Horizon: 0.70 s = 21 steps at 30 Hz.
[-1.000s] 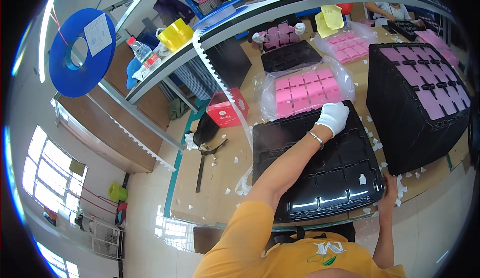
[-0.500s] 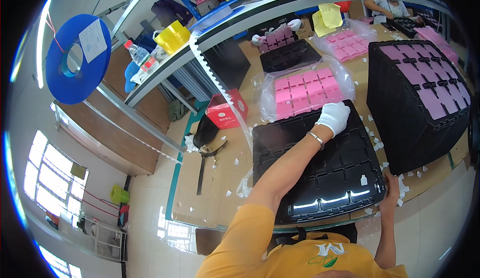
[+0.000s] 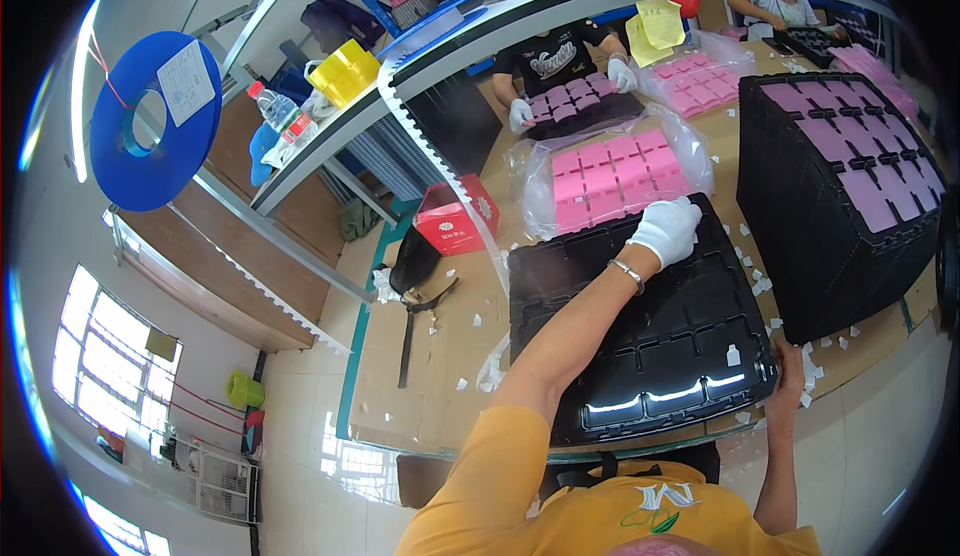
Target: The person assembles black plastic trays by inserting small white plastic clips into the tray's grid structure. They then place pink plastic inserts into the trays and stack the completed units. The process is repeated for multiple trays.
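Note:
A glossy black plastic tray (image 3: 650,336) with moulded slots lies on the table before me. My left hand (image 3: 668,232), in a white glove, reaches across it to the far right part. Its fingers are bunched against the tray, and whatever they pinch is hidden. Bare, my right hand (image 3: 787,381) grips the tray's near right edge. A small white piece (image 3: 733,356) lies on the tray close to that hand. Just beyond the far edge is a pink slotted sheet (image 3: 620,181) in clear plastic wrapping.
At right stands a tall stack of black trays (image 3: 820,216) topped with pink pieces. White scraps litter the cardboard-covered table (image 3: 440,346). A red box (image 3: 455,218) and black strap (image 3: 408,341) lie left. A co-worker's gloved hands (image 3: 621,75) work opposite. A blue reel (image 3: 190,86) hangs upper left.
Across the table, the co-worker has come further into sight and lowered a pink sheet onto a black tray. My two hands stay at nearly the same places on my tray.

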Motion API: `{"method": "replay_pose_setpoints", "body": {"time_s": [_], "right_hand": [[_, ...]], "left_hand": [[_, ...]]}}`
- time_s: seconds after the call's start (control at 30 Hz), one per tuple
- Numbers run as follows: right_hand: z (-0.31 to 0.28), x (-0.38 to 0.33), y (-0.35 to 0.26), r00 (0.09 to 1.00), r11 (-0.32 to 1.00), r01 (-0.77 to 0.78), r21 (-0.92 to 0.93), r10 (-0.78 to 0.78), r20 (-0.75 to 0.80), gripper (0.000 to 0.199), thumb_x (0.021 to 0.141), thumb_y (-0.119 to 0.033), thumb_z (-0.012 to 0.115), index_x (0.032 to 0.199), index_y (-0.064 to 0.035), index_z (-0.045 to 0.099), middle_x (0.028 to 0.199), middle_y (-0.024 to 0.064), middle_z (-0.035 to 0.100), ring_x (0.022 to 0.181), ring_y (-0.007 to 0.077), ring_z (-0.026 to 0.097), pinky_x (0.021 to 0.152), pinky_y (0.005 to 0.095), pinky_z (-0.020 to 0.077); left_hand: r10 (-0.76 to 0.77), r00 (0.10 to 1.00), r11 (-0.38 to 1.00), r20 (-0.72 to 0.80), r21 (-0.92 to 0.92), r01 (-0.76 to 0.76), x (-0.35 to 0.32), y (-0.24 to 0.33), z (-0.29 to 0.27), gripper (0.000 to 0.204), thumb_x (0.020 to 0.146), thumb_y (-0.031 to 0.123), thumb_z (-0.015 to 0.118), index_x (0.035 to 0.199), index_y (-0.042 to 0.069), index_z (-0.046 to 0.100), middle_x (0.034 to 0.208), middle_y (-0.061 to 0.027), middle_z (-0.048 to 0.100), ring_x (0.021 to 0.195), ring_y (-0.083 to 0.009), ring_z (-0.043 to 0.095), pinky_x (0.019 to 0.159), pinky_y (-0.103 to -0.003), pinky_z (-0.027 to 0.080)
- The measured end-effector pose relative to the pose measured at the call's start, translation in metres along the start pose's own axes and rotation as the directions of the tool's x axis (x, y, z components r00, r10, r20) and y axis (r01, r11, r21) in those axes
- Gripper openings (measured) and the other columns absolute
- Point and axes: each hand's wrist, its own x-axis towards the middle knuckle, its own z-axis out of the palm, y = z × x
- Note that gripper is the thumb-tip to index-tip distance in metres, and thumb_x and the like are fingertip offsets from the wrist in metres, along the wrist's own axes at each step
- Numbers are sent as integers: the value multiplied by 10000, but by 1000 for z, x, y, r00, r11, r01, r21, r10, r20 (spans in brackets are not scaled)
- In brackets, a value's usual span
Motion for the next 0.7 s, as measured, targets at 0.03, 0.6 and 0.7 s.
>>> {"method": "replay_pose_setpoints", "body": {"time_s": [0.03,0.6,0.7], "right_hand": [[0,-1,1,1000,1000,-12,9,12,-2,352,863,125,425,1160,6,572,1014,193,581,950,349,605,825,365,489],[0,0,4,999,998,36,-48,-37,-7,391,804,133,473,1149,-11,590,1025,186,592,950,370,599,839,390,483],[1,0,4,999,998,37,-41,-38,-19,391,808,133,472,1151,-16,587,1027,173,596,941,357,608,827,378,490]], "left_hand": [[-2,1000,1000,2,-2,2,0,1,0,153,795,139,651,912,47,684,948,-196,651,853,-386,661,759,-468,531],[-60,998,998,-6,-9,60,1,-8,7,155,801,228,656,907,131,714,982,-157,644,907,-364,642,795,-452,520],[-85,993,994,87,-59,91,11,-14,6,145,801,210,647,901,127,710,984,-156,639,966,-344,622,858,-437,499]]}}
